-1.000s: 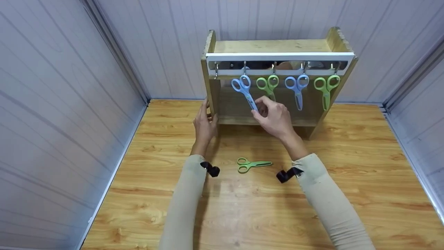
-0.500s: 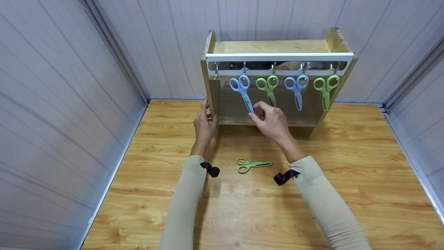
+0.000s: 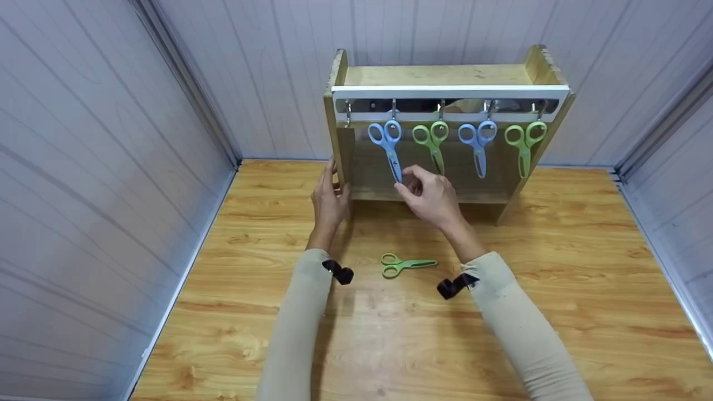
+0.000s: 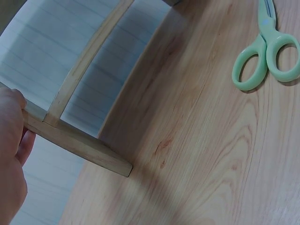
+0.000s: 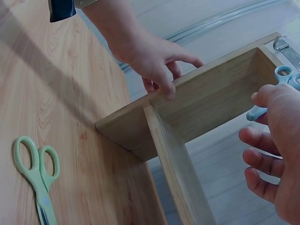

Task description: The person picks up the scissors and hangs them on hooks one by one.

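My right hand [image 3: 431,196] pinches the blade end of the blue scissors [image 3: 390,149], whose handle loop hangs at the second hook from the left. In the right wrist view the thumb lies across these scissors [image 5: 257,112], and the other fingers are spread below. My left hand [image 3: 330,196] grips the left side panel of the wooden shelf [image 3: 434,74], with the thumb in front and fingers behind. To the right hang green scissors [image 3: 431,142], a second blue pair [image 3: 478,146] and another green pair [image 3: 524,147]. Loose green scissors [image 3: 409,264] lie flat on the wood-grain surface between my forearms.
A white hook rail [image 3: 451,89] runs along the shelf's upper front. Its leftmost hook [image 3: 348,114] bears nothing. Pale panelled walls stand behind the shelf [image 3: 278,72], at the left [image 3: 100,167] and at the right [image 3: 679,195].
My right hand has moved slightly left and down, swinging the blue scissors' blades left so they hang more upright. The left hand keeps its grip on the side panel.
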### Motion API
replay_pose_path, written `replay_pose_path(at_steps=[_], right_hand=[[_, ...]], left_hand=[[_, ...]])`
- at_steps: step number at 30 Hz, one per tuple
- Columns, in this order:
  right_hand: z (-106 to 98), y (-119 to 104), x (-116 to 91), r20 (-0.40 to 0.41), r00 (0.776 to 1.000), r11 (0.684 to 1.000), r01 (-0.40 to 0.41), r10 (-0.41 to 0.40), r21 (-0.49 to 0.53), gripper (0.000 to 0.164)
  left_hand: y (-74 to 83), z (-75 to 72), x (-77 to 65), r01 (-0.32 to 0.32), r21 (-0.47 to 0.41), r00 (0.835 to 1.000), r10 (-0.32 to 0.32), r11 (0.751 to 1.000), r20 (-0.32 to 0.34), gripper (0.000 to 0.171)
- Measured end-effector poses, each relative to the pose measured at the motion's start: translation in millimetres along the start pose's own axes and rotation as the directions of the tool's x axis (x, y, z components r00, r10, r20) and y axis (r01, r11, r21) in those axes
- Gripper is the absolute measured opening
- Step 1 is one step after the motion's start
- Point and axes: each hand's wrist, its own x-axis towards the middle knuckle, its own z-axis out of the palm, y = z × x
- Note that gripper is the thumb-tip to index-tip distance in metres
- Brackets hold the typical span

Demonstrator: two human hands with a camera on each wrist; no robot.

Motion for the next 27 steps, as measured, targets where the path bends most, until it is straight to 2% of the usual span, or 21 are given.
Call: replay_pose_path(at_steps=[8, 15, 22, 27], right_hand=[[0.1, 3.0, -2.7, 0.011, 1.000, 1.000, -0.019, 0.019, -0.013, 0.036], [-0.2, 5.6, -6.0, 0.024, 0.999, 1.000, -0.028, 0.028, -0.002, 0.038], [0.4, 10.7, -8.6, 0.027, 0.999, 0.999, -0.044, 0.045, -0.019, 0.040], [0.3, 15.3, -11.6, 0.042, 0.998, 0.998, -0.054, 0.054, -0.017, 0.040]], left_hand=[[0.1, 1.1, -0.8, -0.011, 0.016, 1.000, 0.011, 1.000, -0.009, 0.067], [0.1, 0.4, -1.5, -0.003, 0.004, 1.000, 0.003, 1.000, -0.013, 0.067], [-2.0, 0.4, -2.2, -0.035, -0.003, 0.999, 0.035, 0.999, -0.003, 0.066], [-2.0, 0.7, -1.7, -0.028, -0.009, 1.000, 0.028, 1.000, -0.002, 0.068]])
